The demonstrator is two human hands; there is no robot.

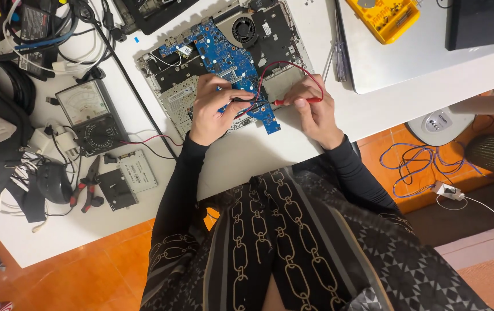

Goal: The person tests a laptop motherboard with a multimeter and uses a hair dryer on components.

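1. Below me, a white table (270,150) stands over an orange tiled floor (103,270), where blue and white cables (425,167) lie loose.
2. On the table I see an opened laptop base (224,63) with a blue circuit board (229,63) and a round fan (243,29).
3. My left hand (215,106) is closed around a black probe (241,99), its tip on the board.
4. My right hand (313,109) pinches a red probe (296,101), touching the board's lower end.
5. Left of the laptop sits an analog meter (88,115); near it lie red-handled pliers (88,187) and a flat drive (137,170).
6. At the far right rests a closed silver laptop (431,57) bearing a yellow bit case (382,17).
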